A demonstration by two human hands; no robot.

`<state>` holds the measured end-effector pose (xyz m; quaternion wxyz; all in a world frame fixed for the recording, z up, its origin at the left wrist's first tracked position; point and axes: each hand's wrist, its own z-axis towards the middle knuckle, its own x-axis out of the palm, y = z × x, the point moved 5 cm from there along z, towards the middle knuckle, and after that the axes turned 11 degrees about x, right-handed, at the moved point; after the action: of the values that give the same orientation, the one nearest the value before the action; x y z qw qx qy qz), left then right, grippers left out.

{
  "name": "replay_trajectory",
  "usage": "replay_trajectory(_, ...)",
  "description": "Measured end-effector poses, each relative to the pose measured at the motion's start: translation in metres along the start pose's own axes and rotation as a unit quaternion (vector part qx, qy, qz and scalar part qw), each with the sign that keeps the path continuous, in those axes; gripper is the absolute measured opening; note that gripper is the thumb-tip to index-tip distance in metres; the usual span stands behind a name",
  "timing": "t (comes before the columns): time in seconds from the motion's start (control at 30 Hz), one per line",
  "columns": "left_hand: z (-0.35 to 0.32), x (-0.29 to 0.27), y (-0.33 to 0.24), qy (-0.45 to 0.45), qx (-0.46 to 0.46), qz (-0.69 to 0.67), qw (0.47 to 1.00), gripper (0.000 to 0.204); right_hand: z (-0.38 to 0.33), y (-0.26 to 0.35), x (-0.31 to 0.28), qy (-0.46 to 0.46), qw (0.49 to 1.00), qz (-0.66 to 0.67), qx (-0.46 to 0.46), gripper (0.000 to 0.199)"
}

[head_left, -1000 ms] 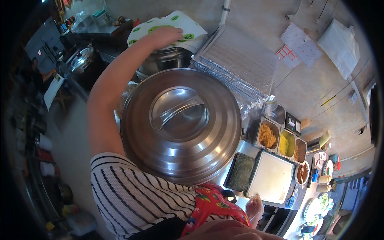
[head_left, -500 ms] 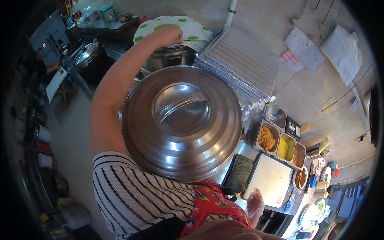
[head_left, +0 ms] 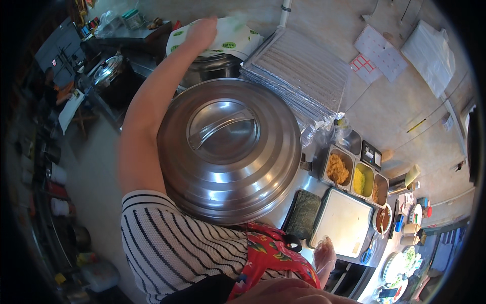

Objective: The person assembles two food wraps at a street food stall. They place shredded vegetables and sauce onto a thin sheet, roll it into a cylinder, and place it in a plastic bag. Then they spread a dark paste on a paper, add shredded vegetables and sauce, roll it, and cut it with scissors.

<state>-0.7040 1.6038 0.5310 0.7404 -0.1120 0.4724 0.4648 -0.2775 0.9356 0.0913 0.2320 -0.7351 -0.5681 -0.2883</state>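
White cloth (head_left: 230,44) at outstretched left hand (head_left: 202,33)

Behind the lid (head_left: 228,177), a cloth (head_left: 234,43) lies on a pot (head_left: 212,72); right of the lid lies a board (head_left: 343,223).

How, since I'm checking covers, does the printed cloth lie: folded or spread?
Spread: printed cloth drapes over the steel pot, under the left hand.

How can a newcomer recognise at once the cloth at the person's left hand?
Start at the big domed lid in the middle of the picture. Just beyond it, toward the top edge, is a smaller steel pot, with the cloth over it at the left hand. Green marks on white set it apart from the silvery stack on its right.
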Motion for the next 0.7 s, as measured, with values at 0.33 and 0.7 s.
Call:
replay_trajectory(0.33,0.008,0.01,-0.034,0.039,0.268,0.0,0.963,0.023,0.011,0.002,-0.028,0.007,0.998,-0.054,0.001,0.029)
replay_trajectory(0.7,0.012,0.002,-0.011,-0.051,0.074,0.038,0.995,0.066,0.017,-0.014,-0.02,-0.054,0.965,-0.254,0.018,0.025)
